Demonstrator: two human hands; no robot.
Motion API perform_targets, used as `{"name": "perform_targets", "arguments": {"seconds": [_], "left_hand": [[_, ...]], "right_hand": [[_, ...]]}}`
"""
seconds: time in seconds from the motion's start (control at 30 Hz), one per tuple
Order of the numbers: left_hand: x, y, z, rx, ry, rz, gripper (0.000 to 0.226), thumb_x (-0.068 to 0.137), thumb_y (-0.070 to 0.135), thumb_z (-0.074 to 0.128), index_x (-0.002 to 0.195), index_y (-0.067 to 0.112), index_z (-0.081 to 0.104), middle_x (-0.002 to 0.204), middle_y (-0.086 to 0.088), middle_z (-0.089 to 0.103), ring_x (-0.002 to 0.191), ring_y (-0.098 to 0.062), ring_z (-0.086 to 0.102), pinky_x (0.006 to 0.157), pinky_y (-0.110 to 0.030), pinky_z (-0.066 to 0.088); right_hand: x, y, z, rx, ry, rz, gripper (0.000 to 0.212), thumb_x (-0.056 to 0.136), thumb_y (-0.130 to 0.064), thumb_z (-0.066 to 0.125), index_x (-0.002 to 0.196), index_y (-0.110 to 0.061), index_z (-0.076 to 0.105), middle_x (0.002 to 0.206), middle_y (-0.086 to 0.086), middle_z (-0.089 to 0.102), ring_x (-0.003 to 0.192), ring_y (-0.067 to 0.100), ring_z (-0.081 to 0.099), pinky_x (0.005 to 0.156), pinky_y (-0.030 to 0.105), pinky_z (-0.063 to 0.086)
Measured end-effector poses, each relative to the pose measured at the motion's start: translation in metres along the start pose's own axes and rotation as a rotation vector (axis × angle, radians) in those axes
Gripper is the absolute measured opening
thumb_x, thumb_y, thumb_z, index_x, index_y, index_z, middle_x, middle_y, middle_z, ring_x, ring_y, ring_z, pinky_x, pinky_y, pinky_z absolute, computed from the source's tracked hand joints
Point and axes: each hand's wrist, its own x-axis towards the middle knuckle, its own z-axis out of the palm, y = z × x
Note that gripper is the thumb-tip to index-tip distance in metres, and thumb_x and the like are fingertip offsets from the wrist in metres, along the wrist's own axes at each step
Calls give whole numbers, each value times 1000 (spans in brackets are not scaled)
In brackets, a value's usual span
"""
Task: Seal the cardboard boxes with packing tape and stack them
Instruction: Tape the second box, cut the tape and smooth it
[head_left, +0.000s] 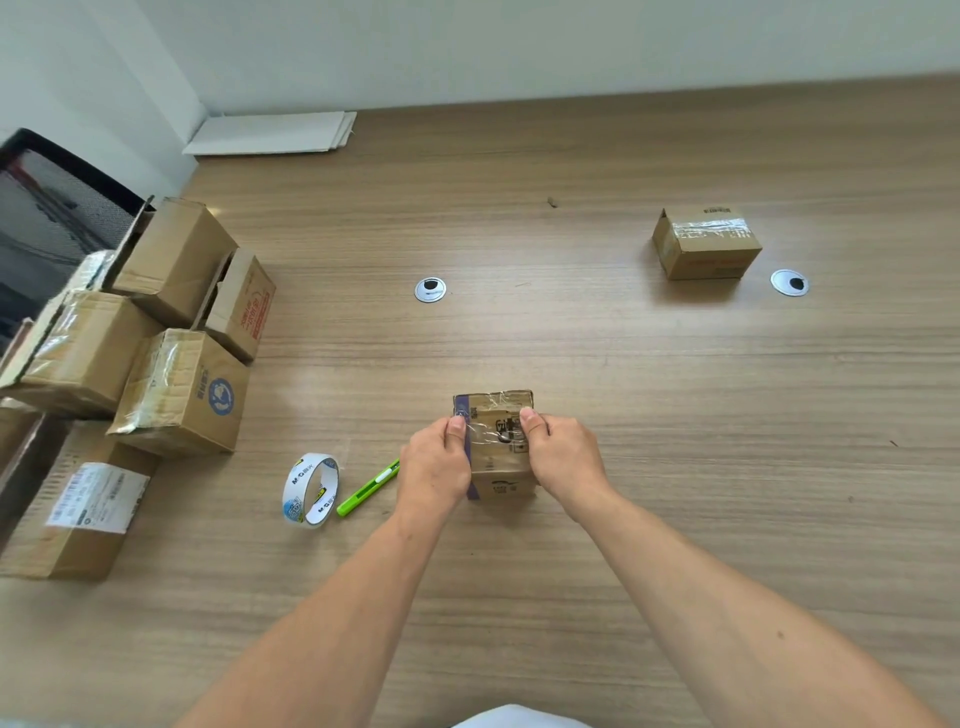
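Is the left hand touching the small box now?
Touching. Head view: the left hand grips the small box, thumb on its taped top.

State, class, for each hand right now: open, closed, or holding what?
Left hand: grips the small box by its left side, thumb on the taped top.
Right hand: grips the same small box by its right side, thumb on top.

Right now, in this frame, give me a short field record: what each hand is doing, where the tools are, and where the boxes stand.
left hand: grips the small box, thumb on its taped top
right hand: grips the same box, thumb on top
tape roll: on the table, left of the hands
green cutter: beside the roll
taped box: alone, far right
box pile: left edge, some flaps open
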Motion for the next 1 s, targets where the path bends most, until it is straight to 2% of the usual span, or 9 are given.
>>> {"name": "perform_targets", "arguments": {"seconds": [0.13, 0.27, 0.4, 0.53, 0.67, 0.73, 0.83, 0.93, 1.0], "left_hand": [[-1, 8, 1, -25, 27, -34, 49, 98, 52, 45, 72, 13, 59, 71, -6, 68, 79, -33, 61, 77, -44, 49], [-7, 7, 9, 35, 42, -17, 34, 98, 51, 55, 89, 19, 60, 85, -4, 69, 91, -35, 59, 84, -42, 46], [-5, 4, 6, 83, 53, 20, 28, 104, 41, 48, 89, 18, 56, 77, 0, 63, 88, -34, 58, 73, -33, 27], [-3, 2, 3, 66, 47, 28, 32, 107, 33, 43, 79, 19, 49, 69, 3, 55, 77, -31, 52, 68, -34, 27], [-4, 1, 3, 48, 64, 34, 39, 108, 30, 41, 70, 21, 43, 67, 2, 53, 76, -33, 52, 67, -35, 28], [-3, -1, 4, 64, 62, 34, 42, 108, 31, 39, 67, 22, 40, 68, 1, 54, 76, -32, 52, 68, -36, 29], [0, -9, 2, 54, 72, 46, 40, 108, 33, 38, 72, 19, 49, 72, -2, 60, 77, -31, 55, 71, -39, 39], [7, -26, -4, -128, 57, 5, 44, 101, 42, 39, 82, 9, 61, 76, 1, 62, 75, -23, 55, 75, -40, 45], [4, -30, -10, -387, 24, -113, 48, 97, 46, 43, 87, 4, 65, 81, -2, 64, 77, -19, 54, 76, -38, 45]], "right_hand": [[-7, 1, -1, 85, -26, 17, 43, 100, -54, 52, 89, -18, 73, 88, 5, 73, 88, 25, 63, 71, 29, 37], [-11, 3, 8, 41, 27, -21, 38, 95, -54, 60, 104, -20, 72, 93, 4, 74, 88, 24, 63, 70, 28, 36], [-7, 3, 8, -43, 19, -82, 38, 102, -46, 52, 103, -13, 72, 100, 15, 75, 96, 34, 64, 69, 30, 32], [-3, 6, 4, -53, -4, -115, 39, 107, -39, 45, 98, -11, 72, 98, 18, 74, 95, 36, 64, 71, 34, 34], [-2, 9, -1, -14, -28, -44, 48, 107, -40, 43, 63, -24, 50, 79, 7, 63, 81, 27, 55, 68, 32, 31], [0, 10, -1, 13, -34, -17, 50, 107, -43, 42, 62, -23, 52, 79, 6, 64, 81, 27, 56, 69, 33, 37], [3, 14, 1, 92, -80, 28, 52, 102, -56, 42, 84, -18, 73, 87, 5, 74, 88, 27, 66, 81, 40, 54], [0, 16, -4, 263, -69, 99, 51, 93, -69, 44, 93, -30, 75, 98, -3, 76, 98, 21, 68, 91, 48, 56], [1, 23, -9, 305, -29, 119, 44, 98, -62, 47, 114, -29, 72, 118, -5, 71, 108, 18, 63, 99, 39, 51]]}}
